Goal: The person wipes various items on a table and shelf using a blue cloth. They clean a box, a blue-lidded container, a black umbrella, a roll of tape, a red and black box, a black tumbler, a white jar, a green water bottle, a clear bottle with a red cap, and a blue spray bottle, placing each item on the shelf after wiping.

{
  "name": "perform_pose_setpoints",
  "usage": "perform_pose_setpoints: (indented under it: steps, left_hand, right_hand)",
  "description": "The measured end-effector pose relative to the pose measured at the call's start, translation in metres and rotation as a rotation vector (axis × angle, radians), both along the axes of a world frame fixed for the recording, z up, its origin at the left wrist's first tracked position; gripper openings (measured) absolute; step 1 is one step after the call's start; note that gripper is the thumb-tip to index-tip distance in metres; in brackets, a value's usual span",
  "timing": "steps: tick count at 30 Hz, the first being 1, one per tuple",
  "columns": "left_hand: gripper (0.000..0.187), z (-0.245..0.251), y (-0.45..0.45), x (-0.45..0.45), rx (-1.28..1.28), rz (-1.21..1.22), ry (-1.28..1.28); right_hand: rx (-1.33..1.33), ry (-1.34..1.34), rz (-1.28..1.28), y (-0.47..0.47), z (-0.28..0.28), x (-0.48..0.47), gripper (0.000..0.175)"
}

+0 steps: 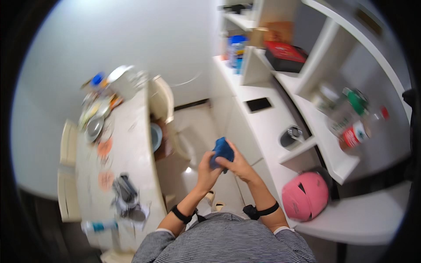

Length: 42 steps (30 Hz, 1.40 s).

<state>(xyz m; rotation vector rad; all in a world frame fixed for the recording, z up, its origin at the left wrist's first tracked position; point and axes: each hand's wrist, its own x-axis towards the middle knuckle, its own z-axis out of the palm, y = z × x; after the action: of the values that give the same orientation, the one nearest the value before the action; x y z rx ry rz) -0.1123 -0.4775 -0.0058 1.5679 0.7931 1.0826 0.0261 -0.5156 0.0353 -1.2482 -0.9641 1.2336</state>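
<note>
A blue cloth [225, 149], folded into a small bundle, is held in front of my body over the floor. My left hand [208, 167] grips its left side. On the other side, my right hand [239, 166] has its thumb across the front of the cloth and its fingers behind. Both hands are close together, between the table and the white shelf unit. The fingers behind the cloth are partly hidden.
To the right, a white shelf counter [263, 126] carries a black phone [259, 105], a dark cup [289, 139] and a pink helmet [306, 197]. On the left stands a table [131, 148] with bowls [94, 127] and a large white pot [123, 80]. A chair [167, 98] is beside it.
</note>
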Motion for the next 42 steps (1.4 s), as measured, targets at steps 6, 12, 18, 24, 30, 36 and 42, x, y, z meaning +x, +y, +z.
perform_pose_setpoints:
  steps: [6, 12, 18, 24, 30, 36, 42]
  left_hand:
    - [0.049, -0.010, -0.038, -0.059, 0.188, 0.419, 0.234]
    - [0.062, -0.023, -0.101, -0.119, 0.170, 0.667, 0.399]
    - [0.045, -0.054, -0.153, -0.194, -0.211, 0.780, 0.175]
    - [0.042, -0.100, -0.171, -0.280, -0.235, 1.043, -0.013]
    - [0.094, -0.118, -0.150, -0.415, -0.205, 1.550, -0.222]
    - [0.112, -0.119, -0.104, -0.539, -0.110, 1.832, 0.318]
    - [0.095, -0.105, -0.088, -0.562, -0.124, 1.588, 0.186]
  right_hand:
    - [0.020, 0.049, 0.296, 0.016, -0.018, -0.055, 0.055]
    - [-0.071, 0.164, 0.474, -0.003, -0.031, -0.119, 0.043]
    - [-0.123, 0.102, 0.629, -0.020, -0.040, -0.171, 0.043]
    - [-0.231, 0.124, 0.694, -0.037, -0.051, -0.225, 0.045]
    - [-0.269, 0.092, 0.743, -0.047, -0.061, -0.279, 0.047]
    - [-0.289, 0.076, 0.784, -0.048, -0.061, -0.313, 0.049]
    - [-0.254, -0.157, 0.702, -0.049, -0.043, -0.329, 0.044]
